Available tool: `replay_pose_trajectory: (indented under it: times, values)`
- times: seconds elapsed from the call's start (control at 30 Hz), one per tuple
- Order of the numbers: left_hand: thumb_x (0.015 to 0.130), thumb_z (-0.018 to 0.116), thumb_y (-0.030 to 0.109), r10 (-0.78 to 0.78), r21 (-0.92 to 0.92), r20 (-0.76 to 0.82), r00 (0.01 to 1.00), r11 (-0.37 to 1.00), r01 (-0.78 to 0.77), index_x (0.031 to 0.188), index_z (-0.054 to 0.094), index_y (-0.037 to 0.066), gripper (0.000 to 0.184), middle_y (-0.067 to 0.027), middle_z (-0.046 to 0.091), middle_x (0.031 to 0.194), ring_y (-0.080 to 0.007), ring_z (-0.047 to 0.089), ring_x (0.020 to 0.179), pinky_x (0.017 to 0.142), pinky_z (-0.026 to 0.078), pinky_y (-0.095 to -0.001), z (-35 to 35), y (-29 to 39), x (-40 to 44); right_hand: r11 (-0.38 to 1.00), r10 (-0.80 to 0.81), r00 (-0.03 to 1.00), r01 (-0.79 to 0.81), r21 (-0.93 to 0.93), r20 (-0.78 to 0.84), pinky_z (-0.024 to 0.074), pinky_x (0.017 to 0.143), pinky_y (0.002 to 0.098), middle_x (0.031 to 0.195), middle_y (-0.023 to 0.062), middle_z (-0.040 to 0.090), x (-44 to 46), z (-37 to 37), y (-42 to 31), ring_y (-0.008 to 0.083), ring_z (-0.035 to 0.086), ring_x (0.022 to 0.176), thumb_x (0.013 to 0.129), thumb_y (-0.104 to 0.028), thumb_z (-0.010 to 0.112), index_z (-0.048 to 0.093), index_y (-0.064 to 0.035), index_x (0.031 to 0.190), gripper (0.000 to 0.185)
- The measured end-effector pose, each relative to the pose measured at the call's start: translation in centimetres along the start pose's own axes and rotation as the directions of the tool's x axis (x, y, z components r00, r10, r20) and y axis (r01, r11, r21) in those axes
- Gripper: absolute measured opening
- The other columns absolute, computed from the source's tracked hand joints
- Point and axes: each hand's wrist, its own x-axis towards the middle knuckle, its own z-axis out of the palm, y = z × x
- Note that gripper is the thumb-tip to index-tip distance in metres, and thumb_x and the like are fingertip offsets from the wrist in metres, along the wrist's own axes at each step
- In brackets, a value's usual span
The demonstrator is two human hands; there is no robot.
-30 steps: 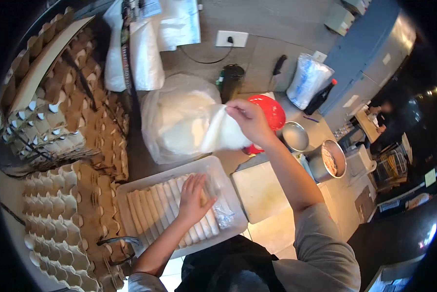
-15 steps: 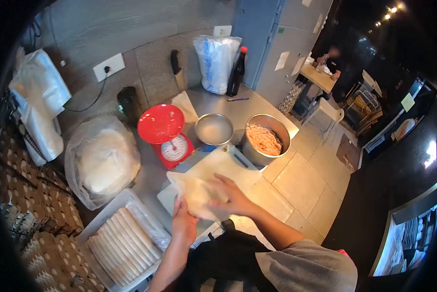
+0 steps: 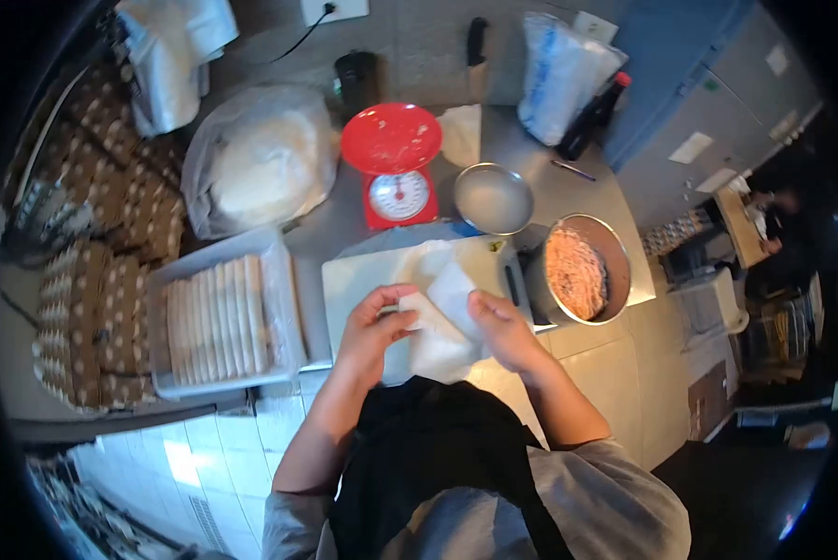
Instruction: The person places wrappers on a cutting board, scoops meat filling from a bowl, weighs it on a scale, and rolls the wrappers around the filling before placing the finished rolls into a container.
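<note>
A thin white sheet (image 3: pixel 440 341), partly folded, hangs between my hands above the near edge of the white cutting board (image 3: pixel 363 280). My left hand (image 3: pixel 378 329) pinches its left side between thumb and fingers. The right side is gripped by my right hand (image 3: pixel 505 329), thumb on top. To the left, a translucent plastic tub (image 3: pixel 293 308) holds a row of pale rolls (image 3: pixel 216 322). Behind it, a plastic bag (image 3: pixel 268 166) contains a white mass. A steel pot (image 3: pixel 620 266) of shredded orange-pink filling (image 3: pixel 576 273) stands right of the board.
A red scale (image 3: pixel 391 140) and a metal bowl (image 3: pixel 494 198) stand behind the board. Farther back are a knife (image 3: pixel 476 56), a dark bottle (image 3: pixel 594 117) and a bag of plastic (image 3: pixel 564 79). Egg trays (image 3: pixel 92 327) are stacked at left. Another person (image 3: pixel 778 219) is at a distant table.
The view has swung about. My right hand lifted the sheet from near the bag and brought it over the board. My left hand left the rolls, and both hands now hold the sheet.
</note>
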Motion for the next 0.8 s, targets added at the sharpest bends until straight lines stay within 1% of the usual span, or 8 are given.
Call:
replay_pose_trajectory:
  times: [0.13,0.23,0.33,0.43,0.53,0.63,0.73,0.8]
  values:
    - [0.073,0.063,-0.01,0.06,0.016,-0.159,0.985,0.998,-0.058,0.121,0.062,0.008,0.051,-0.0055,0.062,0.107,-0.0139,0.06,0.089,0.082,0.05,-0.0289,-7.4,-4.4,3.2,0.878,0.229,0.966,-0.151,0.455,-0.123,0.0468,0.081,0.028,0.1,0.0029,0.065,3.1,-1.0,1.7,0.0105,0.057,0.089,0.1,-0.041,0.05,0.062,-0.0026,0.108,0.041]
    - [0.074,0.066,-0.006,0.179,0.234,-0.349,0.92,0.967,-0.099,0.121,0.061,0.006,0.049,-0.0097,0.061,0.114,-0.0169,0.062,0.086,0.079,0.051,-0.0294,-11.3,-8.5,5.5,0.959,0.243,0.934,-0.19,0.212,-0.263,0.0482,0.082,0.0298,0.101,0.0084,0.066,6.4,-2.8,8.0,0.0155,0.061,0.092,0.097,-0.034,0.057,0.061,-0.0013,0.111,0.036]
    - [0.076,0.068,-0.001,0.231,0.368,-0.373,0.899,0.926,-0.086,0.121,0.061,0.005,0.046,-0.0122,0.061,0.116,-0.0181,0.062,0.094,0.082,0.05,-0.0295,-10.9,-9.1,5.4,0.92,0.004,0.948,-0.129,-0.371,-0.32,0.0498,0.079,0.0319,0.101,0.0133,0.067,6.5,-3.1,8.0,0.0191,0.064,0.091,0.091,-0.02,0.064,0.061,0.0,0.115,0.031]
    - [0.073,0.072,0.005,0.256,0.502,-0.229,0.939,0.858,-0.112,0.119,0.063,0.006,0.046,-0.0133,0.061,0.115,-0.0239,0.061,0.101,0.085,0.05,-0.0343,-11.7,-9.9,6.3,0.937,-0.022,0.927,-0.112,-0.331,-0.375,0.0498,0.081,0.0342,0.102,0.0181,0.067,7.1,-3.4,8.6,0.0261,0.066,0.093,0.082,-0.011,0.068,0.06,0.0009,0.116,0.037]
    - [0.068,0.077,0.01,0.472,0.869,-0.055,0.88,0.457,-0.191,0.115,0.065,0.009,0.049,-0.0124,0.062,0.111,-0.0309,0.06,0.102,0.09,0.048,-0.0401,-9.8,-8.1,6.6,0.845,-0.283,0.901,0.073,-0.529,-0.329,0.0507,0.081,0.0371,0.1,0.0186,0.067,8.0,-4.4,10.8,0.0334,0.066,0.09,0.08,-0.006,0.067,0.059,-0.0007,0.119,0.04]
    - [0.067,0.08,0.014,0.569,0.913,0.232,0.789,0.153,-0.379,0.111,0.067,0.013,0.046,-0.0112,0.061,0.11,-0.0313,0.059,0.103,0.09,0.049,-0.0397,-8.2,-7.1,8.4,0.849,-0.289,0.901,0.085,-0.522,-0.324,0.0483,0.089,0.0427,0.111,0.0174,0.064,8.2,-4.1,10.2,0.0356,0.061,0.105,0.076,-0.005,0.071,0.059,-0.0069,0.123,0.048]
    - [0.066,0.082,0.02,0.502,0.937,0.294,0.813,0.014,-0.348,0.107,0.067,0.016,0.043,-0.0123,0.062,0.108,-0.0297,0.061,0.098,0.088,0.049,-0.039,-7.5,-7.3,9.5,0.365,-0.495,0.862,0.092,-0.926,-0.109,0.0435,0.096,0.0469,0.128,0.0142,0.056,6.0,-2.0,5.3,0.0311,0.051,0.121,0.07,-0.007,0.076,0.059,-0.0128,0.125,0.058]
    - [0.066,0.084,0.024,0.309,0.942,0.211,0.927,0.191,-0.278,0.107,0.067,0.014,0.045,-0.0131,0.062,0.107,-0.0272,0.062,0.095,0.087,0.049,-0.0379,-7.5,-6.7,11.1,0.331,-0.433,0.899,0.225,-0.917,0.064,0.038,0.099,0.0492,0.136,0.0101,0.05,6.2,-1.6,5.3,0.0277,0.044,0.127,0.065,-0.013,0.078,0.062,-0.016,0.122,0.059]
